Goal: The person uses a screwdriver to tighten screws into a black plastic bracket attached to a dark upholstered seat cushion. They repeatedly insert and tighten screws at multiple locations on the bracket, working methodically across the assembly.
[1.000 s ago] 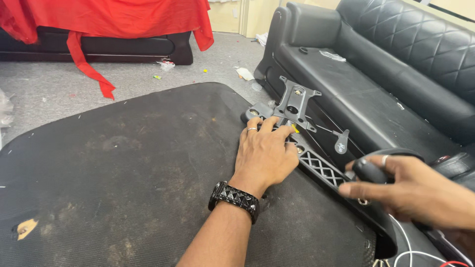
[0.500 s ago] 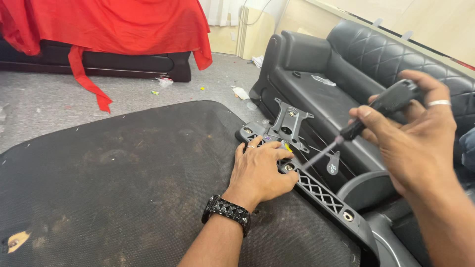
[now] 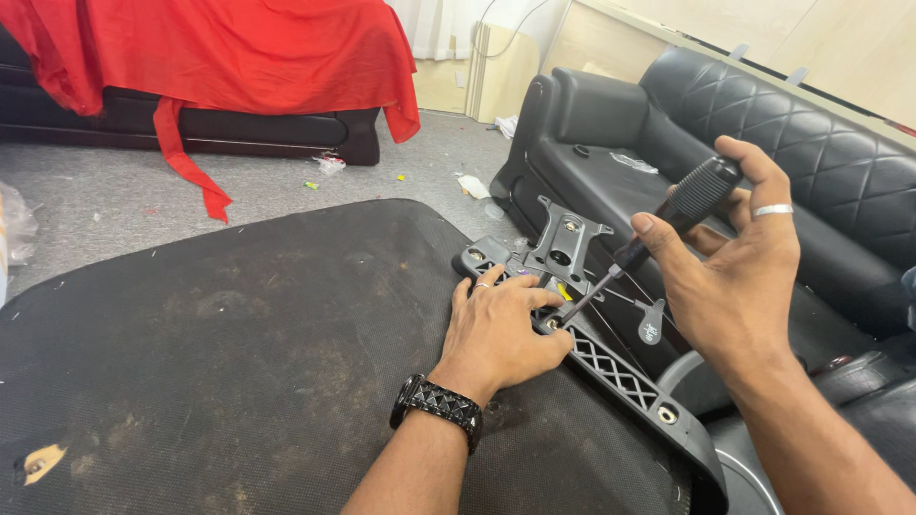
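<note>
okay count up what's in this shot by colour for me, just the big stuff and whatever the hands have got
Black: 5 – screwdriver, bracket, mesh board, sofa, wristband
Red: 1 – cloth
Silver: 1 – ring
Total: 7

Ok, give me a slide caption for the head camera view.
Left hand steadies a black plastic bracket on a dark mesh panel while the right hand angles a screwdriver at it.
</note>
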